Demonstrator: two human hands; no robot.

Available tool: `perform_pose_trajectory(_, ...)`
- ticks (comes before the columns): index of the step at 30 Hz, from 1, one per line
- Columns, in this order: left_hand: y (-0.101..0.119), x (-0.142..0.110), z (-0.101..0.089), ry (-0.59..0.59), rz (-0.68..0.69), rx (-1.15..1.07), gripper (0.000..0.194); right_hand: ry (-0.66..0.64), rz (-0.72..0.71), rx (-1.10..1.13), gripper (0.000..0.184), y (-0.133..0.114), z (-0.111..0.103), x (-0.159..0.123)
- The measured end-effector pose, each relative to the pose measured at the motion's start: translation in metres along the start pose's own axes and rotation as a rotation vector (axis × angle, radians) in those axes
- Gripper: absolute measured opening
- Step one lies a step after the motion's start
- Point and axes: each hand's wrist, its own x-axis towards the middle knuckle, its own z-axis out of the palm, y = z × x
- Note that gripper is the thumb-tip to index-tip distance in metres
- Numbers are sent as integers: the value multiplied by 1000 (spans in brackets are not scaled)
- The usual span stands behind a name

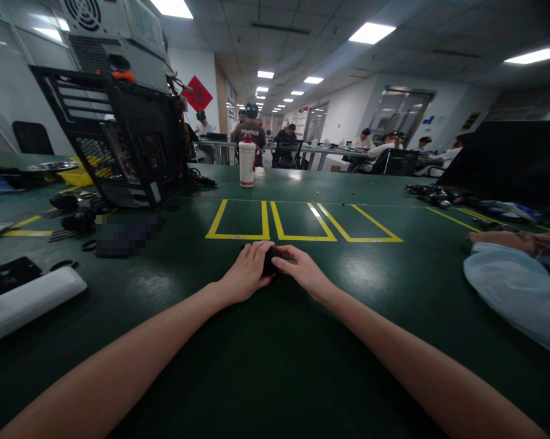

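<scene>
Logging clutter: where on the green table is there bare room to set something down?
Bare room: inside the yellow tape outlines beyond the left hand and right hand, and between the right forearm and the co-worker's blue sleeve. Crowded: the left side, with the black computer case and white bar, and the far right, with dark parts.

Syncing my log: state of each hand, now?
Left hand: closed on a small black object.
Right hand: partly curled, at the same object; grip cannot be told.

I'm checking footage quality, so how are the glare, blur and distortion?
Head view throughout: ceiling lights burn out white; glare patches mark the green tabletop; wide-angle stretching shows toward the edges; distant people look soft; the black object is too dark for detail.
</scene>
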Motion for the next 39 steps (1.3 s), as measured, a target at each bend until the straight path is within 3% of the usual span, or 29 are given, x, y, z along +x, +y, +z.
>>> perform_pose_trajectory(5,-2,1,3,19,0,-1,59,-28,-83,15,36,-3,1,-3)
perform_pose_trajectory(10,-2,0,2,20,-5,-11,59,46,-106,0,22,-3,4,-2)
perform_pose_trajectory(13,-1,0,0,7,-7,-16,59,66,-61,-29,28,-2,3,0)
perform_pose_trajectory(17,-1,0,0,-2,-20,-8,59,-1,17,-24,32,-2,0,-1)
perform_pose_trajectory(21,-1,0,0,-16,-22,-5,60,-26,0,23,38,-4,-1,-4)
perform_pose_trajectory(26,-2,0,0,4,-13,-11,59,22,-23,50,25,-5,2,-5)
perform_pose_trajectory(30,-2,0,2,6,-15,5,60,54,16,47,29,-3,3,-2)
perform_pose_trajectory(39,-2,0,2,3,-16,11,60,-25,-25,41,34,-5,0,-6)
